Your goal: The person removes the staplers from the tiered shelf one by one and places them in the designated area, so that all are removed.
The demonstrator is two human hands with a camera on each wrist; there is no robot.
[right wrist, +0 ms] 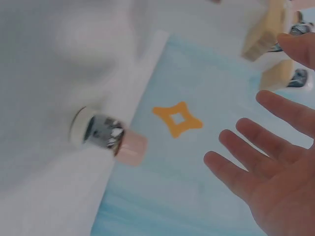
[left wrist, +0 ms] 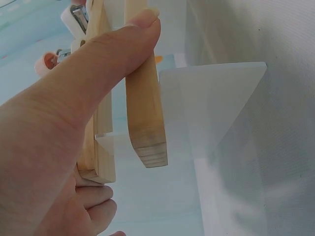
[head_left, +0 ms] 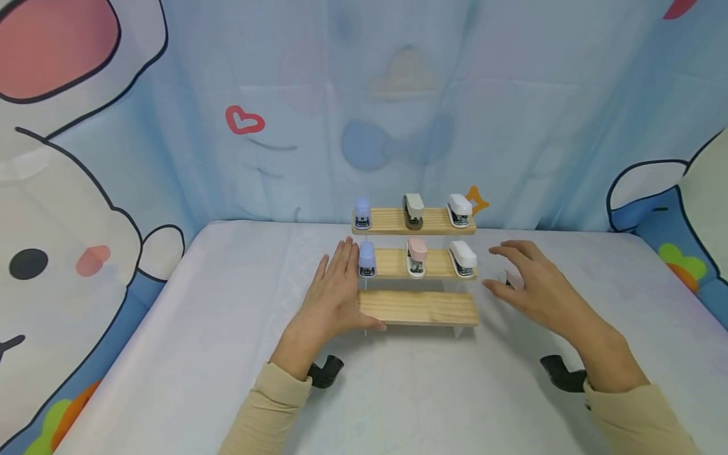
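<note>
Left fingers (head_left: 343, 258) straight against the rack (head_left: 421, 308), long axis sideways, right fingers (head_left: 514, 254) apart

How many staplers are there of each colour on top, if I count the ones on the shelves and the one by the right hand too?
Purple staplers: 2
Pink staplers: 2
White staplers: 2
Cream stapler: 1
Total: 7

the left hand (left wrist: 54, 128) touches a wooden shelf (left wrist: 145, 113).
</note>
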